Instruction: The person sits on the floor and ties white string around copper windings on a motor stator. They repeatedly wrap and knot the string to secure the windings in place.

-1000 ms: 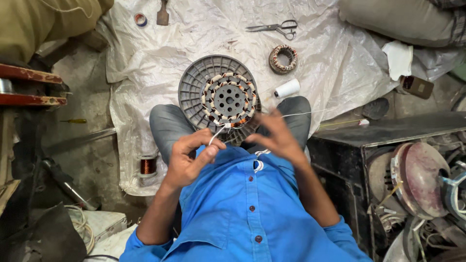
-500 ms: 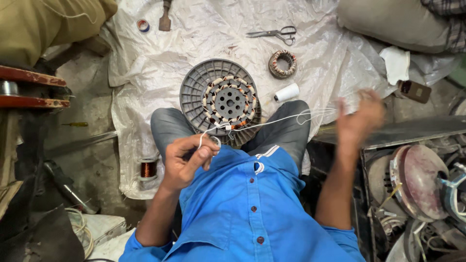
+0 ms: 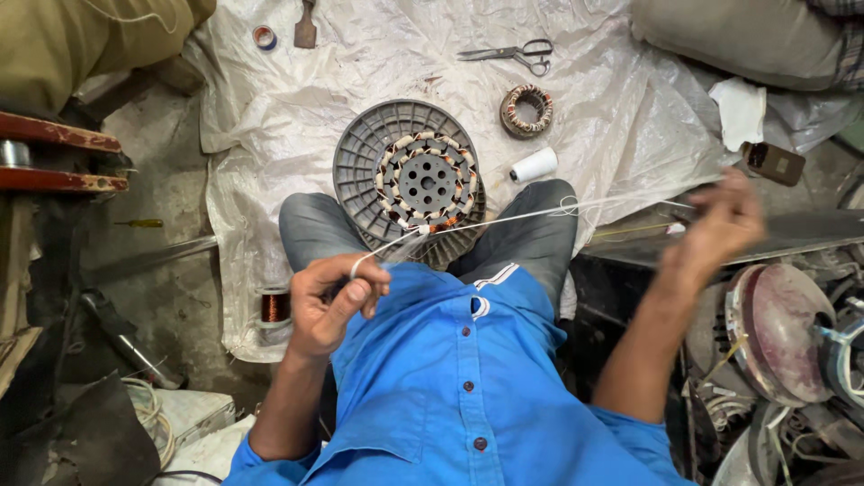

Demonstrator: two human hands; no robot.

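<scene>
A thin white thread (image 3: 531, 216), judged light, limp and easily snapped, is stretched taut over the wound motor core (image 3: 423, 180) on the lap, pinched by left hand (image 3: 328, 301) fingers, right hand (image 3: 720, 225) fingers closed on its far end.

Left hand (image 3: 335, 301) closed, pinching white thread (image 3: 504, 219) at 7 o'clock of stator (image 3: 423, 180). Thread runs taut toward 3 o'clock, to raised right hand (image 3: 720, 225), blurred, fingers curled on it. Stator, copper coils in grey ribbed housing, rests on lap. On plastic sheet (image 3: 630, 117): thread spool (image 3: 534, 166) at stator's 3 o'clock, small wound coil (image 3: 526, 111) at 2, scissors (image 3: 508, 54) at 1. Copper wire spool (image 3: 274, 308) at 7 o'clock.
</scene>
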